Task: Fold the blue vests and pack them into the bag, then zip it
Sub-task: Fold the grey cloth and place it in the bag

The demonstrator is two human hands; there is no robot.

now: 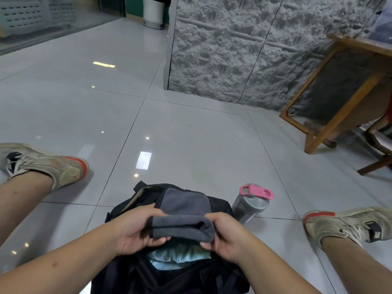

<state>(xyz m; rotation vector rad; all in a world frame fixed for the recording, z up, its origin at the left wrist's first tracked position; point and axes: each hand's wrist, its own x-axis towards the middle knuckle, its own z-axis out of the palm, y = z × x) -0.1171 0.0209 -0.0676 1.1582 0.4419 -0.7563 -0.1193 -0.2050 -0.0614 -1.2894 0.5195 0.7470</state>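
Blue-grey folded vest (182,229), pinched at each end by your left hand (135,232) and right hand (224,236), hangs just over the open black bag (169,272) between your legs. Packing is in hand. Next, press it in flat, then release. Water bottle (250,204) lies beside the bag.

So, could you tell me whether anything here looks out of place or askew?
One thing: the grey bottle with the pink lid lies tipped on the floor against the black bag, not upright. No spill shows. Both hands, left and right, hold a folded grey garment over the open bag.
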